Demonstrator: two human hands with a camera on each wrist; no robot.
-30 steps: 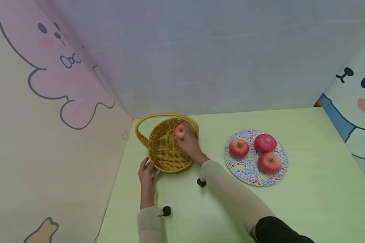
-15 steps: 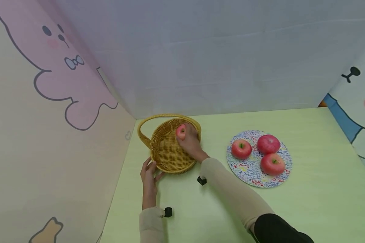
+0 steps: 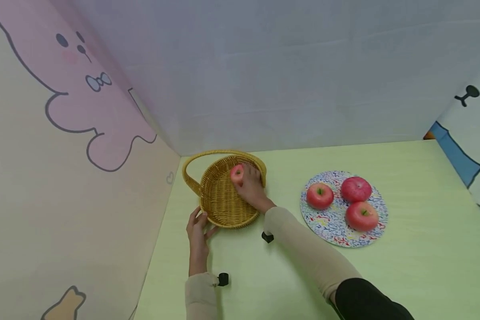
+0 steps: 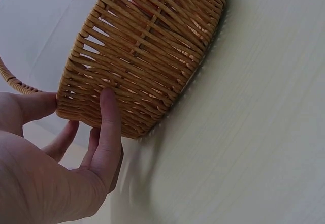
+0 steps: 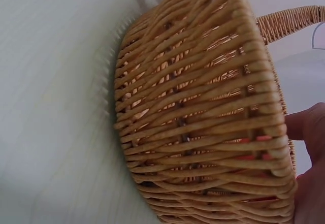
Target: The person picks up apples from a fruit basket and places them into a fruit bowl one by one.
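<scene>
A round yellow-brown wicker basket (image 3: 224, 202) with a tall arched handle stands at the left of the table. Inside it, near the far right wall, my right hand (image 3: 252, 190) grips a red apple (image 3: 236, 174). Red shows through the weave in the right wrist view, where part of the right hand (image 5: 311, 165) appears beyond the rim. My left hand (image 3: 198, 233) touches the basket's near left side. In the left wrist view, the left hand (image 4: 51, 176) has its fingers spread, with fingertips against the outer wall and rim.
A round patterned plate (image 3: 317, 226) lies to the right, carrying a red apple (image 3: 320, 196), a darker red round fruit (image 3: 356, 189) and another red apple (image 3: 362, 216). A pale wall (image 3: 287, 102) rises behind the light green table (image 3: 427, 222).
The view shifts slightly, so everything sits a little further right. The right hand stays on the apple within the basket, and the left hand stays at its side.
</scene>
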